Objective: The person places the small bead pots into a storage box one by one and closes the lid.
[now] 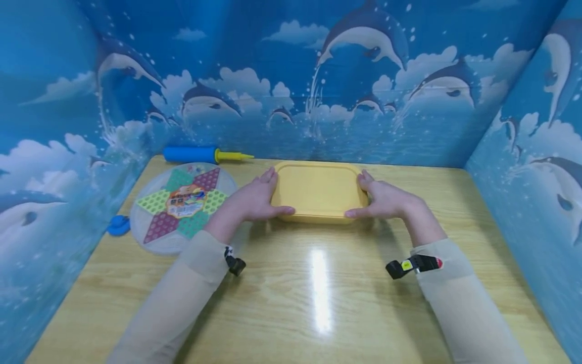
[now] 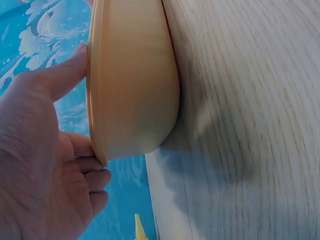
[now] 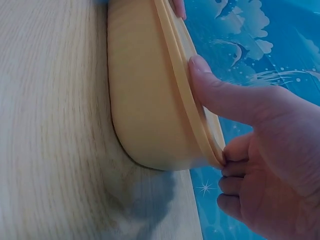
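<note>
A yellow plastic storage box (image 1: 321,189) with its lid on rests on the table toward the back. My left hand (image 1: 256,198) grips its left end, thumb on the near edge of the lid and fingers at the side. At the opposite end, my right hand (image 1: 384,198) holds it the same way. In the left wrist view, the thumb (image 2: 75,65) lies against the lid rim and the fingers curl by the corner. The right wrist view likewise has the thumb (image 3: 210,82) on the lid (image 3: 192,95), fingertips right at its corner. The inside of the box is hidden.
Left of the box lies a round Chinese checkers board (image 1: 186,205), partly behind my left forearm. A blue hand pump (image 1: 191,154) with a yellow nozzle lies behind it. A small blue round object (image 1: 119,225) sits at the table's left edge. Dolphin-print walls (image 1: 291,126) enclose the table (image 1: 273,303).
</note>
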